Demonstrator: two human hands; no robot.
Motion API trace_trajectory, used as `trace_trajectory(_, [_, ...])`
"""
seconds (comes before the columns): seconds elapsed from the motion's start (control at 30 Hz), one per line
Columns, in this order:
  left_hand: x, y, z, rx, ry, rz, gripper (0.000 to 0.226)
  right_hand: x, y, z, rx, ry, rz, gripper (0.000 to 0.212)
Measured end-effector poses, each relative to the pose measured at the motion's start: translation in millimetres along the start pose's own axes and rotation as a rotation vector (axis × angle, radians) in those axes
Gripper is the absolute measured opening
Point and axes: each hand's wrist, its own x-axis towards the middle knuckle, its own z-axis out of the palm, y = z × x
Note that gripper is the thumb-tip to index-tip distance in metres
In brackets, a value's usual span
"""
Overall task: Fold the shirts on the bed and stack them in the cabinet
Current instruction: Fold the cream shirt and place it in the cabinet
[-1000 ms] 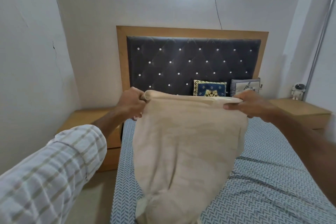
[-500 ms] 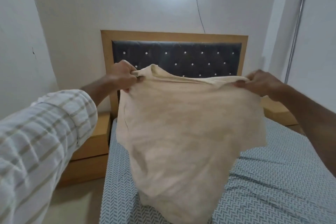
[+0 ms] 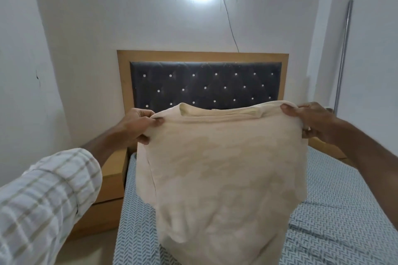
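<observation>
A cream T-shirt [image 3: 221, 163] hangs in the air above the bed [image 3: 336, 217], held up by its shoulders. The left hand [image 3: 137, 123] pinches the shoulder on its side, thumb over the front of the cloth and fingers curled behind; the right hand [image 3: 312, 121] grips the other shoulder the same way. Between the two grips the neckline sags slightly, and below them the body of the shirt drops in one loose sheet, its lower hem hidden at the frame's bottom edge. Beyond the grips stands the tufted headboard [image 3: 202, 84]; a wooden nightstand [image 3: 112, 180] sits below and outside the left grip.

The task looks barely begun on this shirt: it is spread out, with no crease made yet. Every fold remains, as does the carrying and stacking. No cabinet and no finished shirts show here, so earlier progress cannot be judged.
</observation>
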Motion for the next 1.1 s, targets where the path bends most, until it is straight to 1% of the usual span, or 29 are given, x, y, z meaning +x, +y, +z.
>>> trace_trajectory(0.07, [-1,-4,2,-0.028,-0.011,0.019,0.017,3,5,1,-0.054,0.023,-0.029,0.036])
trace_trajectory(0.1, [-1,-6,3,0.016,-0.011,0.043,0.018,4,7,1,-0.131,0.028,-0.056,0.036])
trace_trajectory(0.17, [0,-10,2,0.183,-0.038,0.087,0.019,8,14,3,-0.274,0.031,-0.091,0.035])
trace_trajectory(0.23, [2,-13,0,0.301,-0.131,0.069,0.014,10,21,4,-0.318,0.009,-0.082,0.038])
trace_trajectory(0.3, [3,-18,0,0.332,-0.209,0.012,0.011,9,27,4,-0.318,-0.067,-0.053,0.045])
trace_trajectory(0.33, [3,-20,0,0.343,-0.186,-0.013,0.013,7,28,4,-0.325,-0.111,-0.040,0.047])
trace_trajectory(0.4, [3,-24,2,0.355,-0.044,-0.032,0.017,6,32,5,-0.402,-0.155,-0.042,0.044])
trace_trajectory(0.43, [4,-24,2,0.354,0.026,-0.030,0.019,7,32,6,-0.462,-0.138,-0.055,0.041])
trace_trajectory(0.5, [9,-21,5,0.303,0.114,-0.035,0.020,15,31,9,-0.524,-0.072,-0.082,0.035])
trace_trajectory(0.57, [20,-11,8,0.192,0.145,-0.076,0.019,23,23,13,-0.509,-0.074,-0.070,0.029])
trace_trajectory(0.63, [37,-3,5,0.081,0.148,-0.095,0.017,32,14,16,-0.405,-0.115,-0.019,0.017])
trace_trajectory(0.67, [47,2,1,0.054,0.159,-0.061,0.014,36,8,16,-0.373,-0.088,-0.037,0.010])
trace_trajectory(0.7, [56,7,-3,0.074,0.188,-0.007,0.011,42,4,15,-0.371,-0.012,-0.086,0.005])
trace_trajectory(0.73, [63,14,-8,0.126,0.244,0.064,0.009,48,-2,13,-0.382,0.118,-0.165,0.009])
trace_trajectory(0.8, [74,30,-15,0.193,0.392,0.189,0.018,57,-12,10,-0.345,0.420,-0.367,0.023])
trace_trajectory(0.83, [75,37,-15,0.193,0.453,0.256,0.023,60,-15,9,-0.337,0.533,-0.471,0.027])
trace_trajectory(0.87, [76,42,-15,0.199,0.501,0.322,0.023,62,-16,8,-0.354,0.587,-0.553,0.031])
trace_trajectory(0.93, [70,41,-14,0.275,0.544,0.417,0.019,64,-10,5,-0.411,0.570,-0.647,0.034])
trace_trajectory(0.97, [64,34,-14,0.336,0.522,0.443,0.019,63,-3,5,-0.435,0.549,-0.655,0.033])
trace_trajectory(1.03, [50,13,-14,0.481,0.423,0.474,0.021,54,15,5,-0.480,0.522,-0.623,0.028])
trace_trajectory(1.1, [34,-10,-14,0.542,0.320,0.449,0.022,42,34,6,-0.505,0.453,-0.539,0.021])
